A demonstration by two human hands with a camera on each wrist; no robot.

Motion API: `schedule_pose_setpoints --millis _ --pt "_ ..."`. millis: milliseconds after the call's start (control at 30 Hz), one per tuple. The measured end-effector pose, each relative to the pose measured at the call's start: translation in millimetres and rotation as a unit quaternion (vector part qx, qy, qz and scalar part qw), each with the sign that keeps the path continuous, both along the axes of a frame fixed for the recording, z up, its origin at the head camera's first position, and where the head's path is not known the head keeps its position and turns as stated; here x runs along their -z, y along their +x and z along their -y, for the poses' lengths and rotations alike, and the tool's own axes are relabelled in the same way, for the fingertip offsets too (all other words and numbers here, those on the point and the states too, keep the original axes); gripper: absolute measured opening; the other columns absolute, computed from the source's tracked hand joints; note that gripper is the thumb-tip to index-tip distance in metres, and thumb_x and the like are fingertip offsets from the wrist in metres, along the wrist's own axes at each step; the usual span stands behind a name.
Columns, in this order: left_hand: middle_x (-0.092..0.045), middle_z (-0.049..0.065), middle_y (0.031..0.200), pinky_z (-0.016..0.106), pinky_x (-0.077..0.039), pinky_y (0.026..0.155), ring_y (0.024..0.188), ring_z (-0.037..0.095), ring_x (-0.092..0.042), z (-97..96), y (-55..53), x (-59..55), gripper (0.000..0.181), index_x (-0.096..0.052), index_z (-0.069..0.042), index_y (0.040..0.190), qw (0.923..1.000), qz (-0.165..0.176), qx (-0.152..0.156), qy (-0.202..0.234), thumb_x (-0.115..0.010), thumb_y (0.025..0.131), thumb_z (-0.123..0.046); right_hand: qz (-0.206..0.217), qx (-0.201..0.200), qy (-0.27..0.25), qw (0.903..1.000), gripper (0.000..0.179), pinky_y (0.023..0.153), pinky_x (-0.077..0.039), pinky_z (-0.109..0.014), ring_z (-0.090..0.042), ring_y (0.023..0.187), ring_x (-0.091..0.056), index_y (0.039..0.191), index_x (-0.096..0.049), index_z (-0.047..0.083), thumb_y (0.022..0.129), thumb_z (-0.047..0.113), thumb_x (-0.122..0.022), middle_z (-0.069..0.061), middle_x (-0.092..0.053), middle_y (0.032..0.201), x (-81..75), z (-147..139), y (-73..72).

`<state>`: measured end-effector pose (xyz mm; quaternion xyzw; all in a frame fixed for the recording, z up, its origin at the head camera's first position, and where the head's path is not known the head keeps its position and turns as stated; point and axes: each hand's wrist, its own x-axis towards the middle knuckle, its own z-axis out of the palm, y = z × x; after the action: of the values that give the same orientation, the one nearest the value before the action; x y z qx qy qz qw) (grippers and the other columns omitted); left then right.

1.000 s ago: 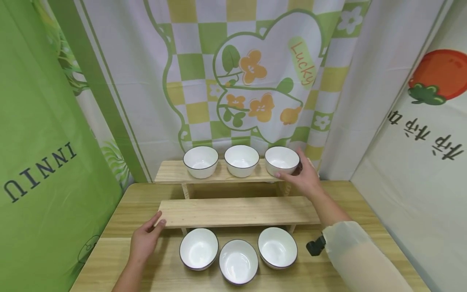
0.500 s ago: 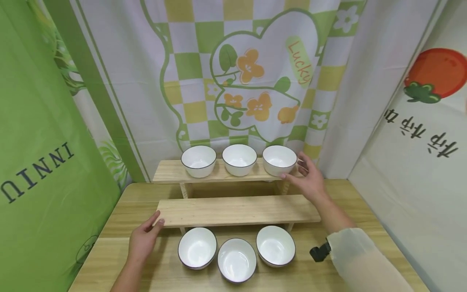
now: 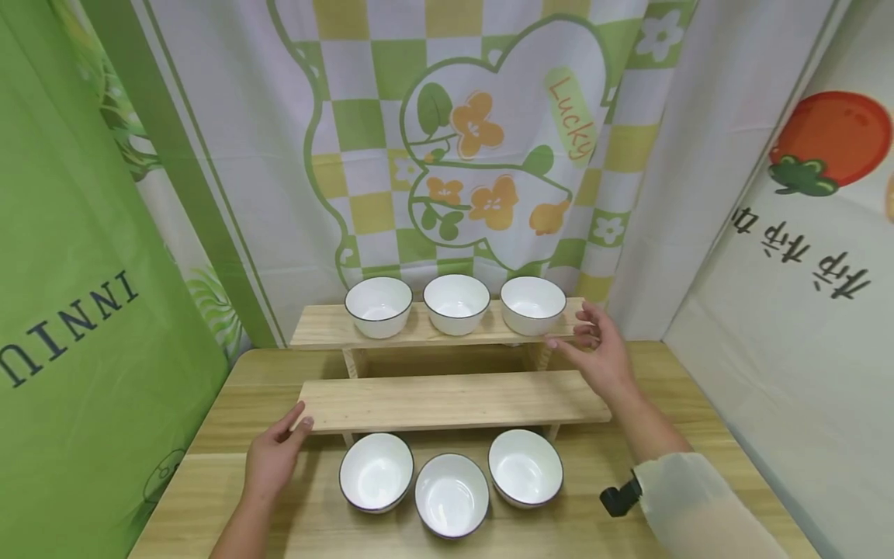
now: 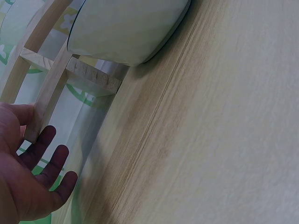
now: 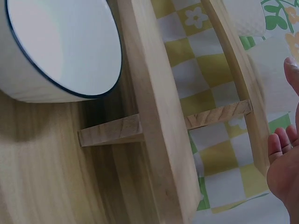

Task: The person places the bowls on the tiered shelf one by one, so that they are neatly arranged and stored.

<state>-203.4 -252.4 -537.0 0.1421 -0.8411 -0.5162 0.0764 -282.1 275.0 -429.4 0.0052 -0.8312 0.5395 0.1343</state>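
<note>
My left hand pinches the left end of the lower board of a wooden two-step shelf, thumb and fingers on either side of it in the left wrist view. Near the right end of the upper board, my right hand holds nothing, its fingers loosely bent. Just left of it stands a white dark-rimmed bowl, apart from the fingers. The middle bowl and the left bowl share that board, all upright in a row.
On the wooden table, in front of the shelf, are three more white bowls: left, middle and right. A patterned curtain hangs close behind the shelf. Cloth walls flank both sides.
My right hand has let go of the right bowl on the upper board and drawn back to the right. My left hand stays on the lower board, and the bowls keep their places.
</note>
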Motion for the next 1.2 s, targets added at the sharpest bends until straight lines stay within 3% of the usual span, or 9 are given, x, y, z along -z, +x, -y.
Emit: schedule_pose_setpoints --millis 267,500,600,867,1200 --pt "-0.052 0.017 0.151 0.053 -0.038 0.116 0.142 0.04 -0.047 0.6 -0.5 1.2 0.065 -0.06 -0.016 0.147 1.0 0.002 0.0 0.009 -0.067 0.097 -0.057 0.013 0.013 0.008 0.9998 0.097 0.103 -0.047 -0.043 -0.032 0.123 -0.051 0.159 -0.034 0.006 0.084 0.036 -0.089 -0.015 -0.05 0.146 11.4 -6.0 10.2" --pt "-0.052 0.016 0.151 0.053 -0.039 0.115 0.142 0.04 -0.047 0.8 -1.8 2.4 0.063 -0.06 -0.016 0.147 1.0 0.001 -0.001 0.008 -0.067 0.098 -0.055 0.003 0.015 0.033 0.9993 0.091 0.091 -0.049 -0.024 -0.033 0.117 -0.052 0.153 -0.041 0.002 0.085 0.039 -0.088 -0.019 -0.054 0.136 25.9 -14.1 18.5" --pt "-0.053 0.016 0.15 0.053 -0.039 0.115 0.142 0.04 -0.047 0.9 -2.0 2.8 0.063 -0.06 -0.016 0.147 1.0 -0.001 -0.002 0.006 -0.067 0.098 -0.055 0.003 0.015 0.034 0.9993 0.088 0.089 -0.048 -0.023 -0.033 0.116 -0.053 0.15 -0.042 0.0 0.085 0.037 -0.088 -0.02 -0.053 0.135 32.2 -16.8 22.1" --pt "-0.054 0.015 0.15 0.053 -0.039 0.115 0.141 0.039 -0.048 1.4 -2.2 4.3 0.064 -0.06 -0.016 0.147 1.0 -0.001 -0.002 0.007 -0.067 0.097 -0.057 0.014 0.023 0.055 0.9981 0.089 0.097 -0.047 -0.04 -0.032 0.114 -0.052 0.152 -0.042 0.001 0.085 0.038 -0.088 -0.016 -0.053 0.132 47.0 -22.9 28.9" --pt "-0.052 0.011 0.151 0.052 -0.04 0.115 0.142 0.039 -0.047 0.7 -2.1 3.9 0.064 -0.06 -0.016 0.147 0.9999 -0.004 -0.001 0.013 -0.067 0.097 -0.056 0.034 0.019 0.068 0.9969 0.094 0.102 -0.042 -0.05 -0.031 0.121 -0.05 0.154 -0.042 0.004 0.083 0.048 -0.087 -0.017 -0.054 0.137 61.9 -30.0 33.6"
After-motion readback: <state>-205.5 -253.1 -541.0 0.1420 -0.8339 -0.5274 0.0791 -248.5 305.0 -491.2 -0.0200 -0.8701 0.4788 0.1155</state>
